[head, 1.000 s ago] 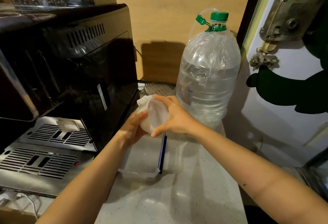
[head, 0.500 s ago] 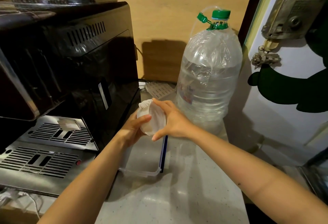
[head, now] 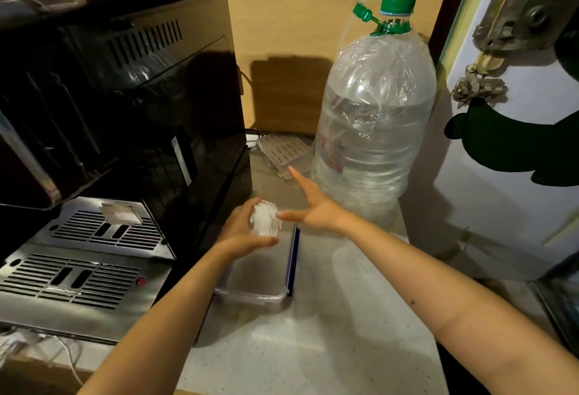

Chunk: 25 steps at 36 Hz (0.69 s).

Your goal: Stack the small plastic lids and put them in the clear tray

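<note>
A black coffee machine [head: 119, 87] fills the left of the scene, its steel drip grate [head: 78, 266] spreading toward the near left. To the right of it, at the far side of the pale speckled counter [head: 329, 341], stands a big clear water bottle [head: 372, 131] with a green cap [head: 397, 5], partly filled and wrapped loosely in thin plastic film. A white door with dark green shapes and a metal latch [head: 526, 3] runs along the right edge. Between the machine and the bottle, a clear tray [head: 253, 293] with a blue strip along its right rim sits flat on the counter, just beside the machine's base. Above the far end of the tray, the left hand [head: 241, 231] curls its fingers and thumb around a stack of small plastic lids [head: 265, 218], translucent white, their ribbed edges fanned toward the right; the stack is held in the air, not resting in the tray. The right hand [head: 313, 206] is spread, fingers apart and extended toward the far side, holding nothing; its thumb tip lies just beside the right edge of the stack, though actual contact cannot be told. A small slotted grey panel [head: 282, 151] lies on the counter behind the hands.
</note>
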{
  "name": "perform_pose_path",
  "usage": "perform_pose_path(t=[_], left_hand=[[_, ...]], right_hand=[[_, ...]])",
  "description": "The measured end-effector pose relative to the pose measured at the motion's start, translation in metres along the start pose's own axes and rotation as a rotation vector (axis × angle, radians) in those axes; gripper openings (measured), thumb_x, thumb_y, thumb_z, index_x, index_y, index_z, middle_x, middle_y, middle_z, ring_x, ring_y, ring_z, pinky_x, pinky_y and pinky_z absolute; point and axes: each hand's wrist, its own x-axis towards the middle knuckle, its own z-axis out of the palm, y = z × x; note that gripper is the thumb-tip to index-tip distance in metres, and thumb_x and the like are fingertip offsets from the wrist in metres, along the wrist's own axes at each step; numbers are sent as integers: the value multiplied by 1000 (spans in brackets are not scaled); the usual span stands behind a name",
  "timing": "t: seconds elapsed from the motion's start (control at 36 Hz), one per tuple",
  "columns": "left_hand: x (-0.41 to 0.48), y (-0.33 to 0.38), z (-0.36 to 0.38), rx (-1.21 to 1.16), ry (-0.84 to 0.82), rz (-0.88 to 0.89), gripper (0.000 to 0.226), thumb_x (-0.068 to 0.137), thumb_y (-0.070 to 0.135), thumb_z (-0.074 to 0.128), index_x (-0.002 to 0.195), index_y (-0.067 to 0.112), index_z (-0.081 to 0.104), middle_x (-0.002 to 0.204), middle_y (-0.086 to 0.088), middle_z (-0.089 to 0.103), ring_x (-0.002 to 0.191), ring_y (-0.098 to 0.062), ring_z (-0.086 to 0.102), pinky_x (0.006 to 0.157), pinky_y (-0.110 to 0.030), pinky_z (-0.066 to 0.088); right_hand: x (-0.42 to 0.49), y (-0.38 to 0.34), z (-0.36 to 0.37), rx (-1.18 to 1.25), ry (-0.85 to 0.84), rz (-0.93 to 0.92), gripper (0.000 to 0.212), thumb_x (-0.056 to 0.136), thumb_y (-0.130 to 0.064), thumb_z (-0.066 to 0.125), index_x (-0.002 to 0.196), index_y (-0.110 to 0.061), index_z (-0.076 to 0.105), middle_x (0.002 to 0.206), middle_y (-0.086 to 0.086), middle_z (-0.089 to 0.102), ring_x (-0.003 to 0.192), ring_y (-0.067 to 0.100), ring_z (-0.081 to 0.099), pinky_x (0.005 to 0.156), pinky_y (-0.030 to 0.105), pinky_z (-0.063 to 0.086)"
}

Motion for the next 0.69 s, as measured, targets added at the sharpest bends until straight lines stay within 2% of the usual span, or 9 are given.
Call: perform_pose_path(t=[0.08,0.19,0.28,0.36,0.42,0.56,0.69], left_hand=[[3,-11,9,272,-10,-25,93,63,31,80,139,28,26,148,-5,27,128,-29,38,98,-41,41],[7,-25,22,552,-66,-45,92,67,46,72,140,29,19,150,-2,20,135,-27,27,100,-44,40],[7,-32,33,676,-126,-30,83,74,50,63,140,27,18,150,-4,17,138,-27,21,103,-42,35],[8,-40,43,737,-203,-33,78,79,44,61,141,25,18,151,-9,13,139,-32,16,102,-44,37],[9,-46,49,747,-225,-53,82,78,47,61,142,27,15,153,-11,8,140,-34,14,103,-45,37],[14,-51,55,796,-261,-55,87,78,52,59,145,28,10,154,-13,7,140,-33,15,107,-41,32],[14,-50,57,824,-295,-70,98,76,53,62,146,29,-3,157,-13,-2,143,-35,4,112,-43,23]], right_hand=[[-1,5,-7,40,24,29,92,80,-37,67,147,-33,4,159,2,8,145,21,14,117,37,19],[-3,12,-12,47,34,74,91,80,-40,66,146,-38,3,159,4,8,145,24,14,117,45,21],[-4,16,-15,35,43,85,92,79,-42,66,146,-38,4,159,3,8,145,23,13,117,45,21],[-8,19,-21,8,40,94,91,80,-43,65,146,-37,4,159,3,8,146,22,12,117,44,21],[-11,21,-25,-13,45,103,89,81,-43,63,147,-36,4,159,3,9,146,21,12,117,44,21],[-16,27,-34,-31,69,112,85,83,-42,62,147,-34,6,158,4,12,145,21,15,117,40,22],[-23,28,-38,-34,77,124,84,84,-40,60,147,-32,5,158,3,13,144,20,18,115,34,22]])
